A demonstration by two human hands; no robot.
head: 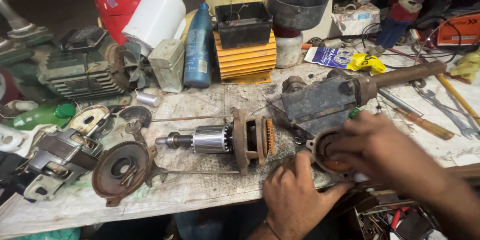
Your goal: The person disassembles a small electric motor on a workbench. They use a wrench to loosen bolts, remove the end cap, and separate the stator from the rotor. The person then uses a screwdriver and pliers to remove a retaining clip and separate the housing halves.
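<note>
The left hand (294, 196) gripped the rusty round pump housing (330, 157) on the grimy counter (200, 190); the right hand (380, 145) curled over its rim. Leftward lay a ribbed steel rotor (212, 139).

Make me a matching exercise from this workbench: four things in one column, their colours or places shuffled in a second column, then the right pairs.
Things:
1. bottle
2. finned motor housing
3. rotor
4. round casing

Descriptions:
A. orange, under a black box
B. at the bench's front edge, between the left hand and right hand
C. blue, standing upright
D. lying on its side mid-bench, shiny metal

Pairs: 1-C, 2-A, 3-D, 4-B
</note>
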